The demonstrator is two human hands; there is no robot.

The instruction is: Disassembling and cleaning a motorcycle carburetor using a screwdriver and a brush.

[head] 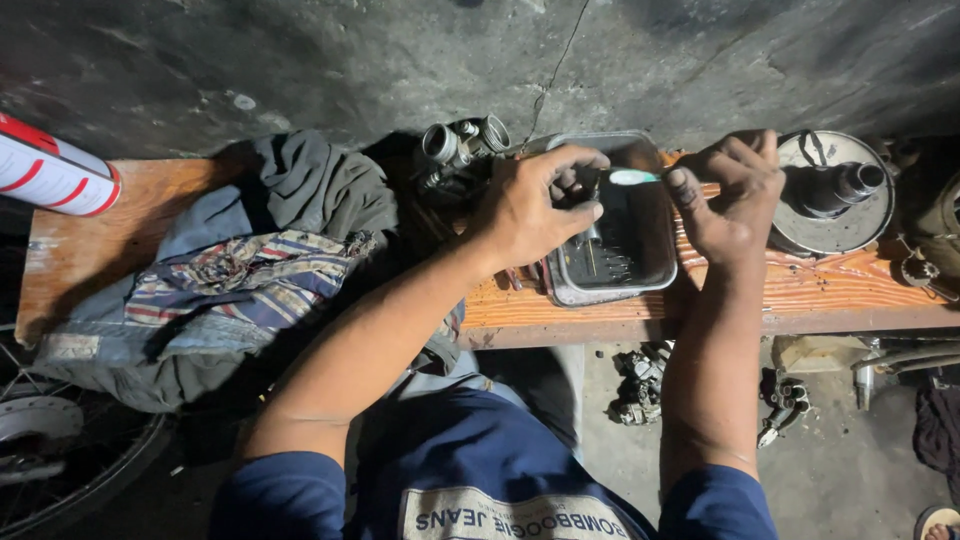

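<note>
Small metal part (578,186) in left hand (525,210), brush (634,177) in right hand (730,195), above tray (655,262)

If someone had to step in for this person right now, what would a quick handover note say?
Left hand: fingers pinching a small dark part over the metal tray.
Right hand: gripping a light-handled brush, its tip toward the part.
The tray sits on a wooden bench; a carburetor body lies behind the left hand, rags to the left, a round metal hub to the right.
Done: part lifted, brush at it. Whether it is clean cannot be told.
</note>
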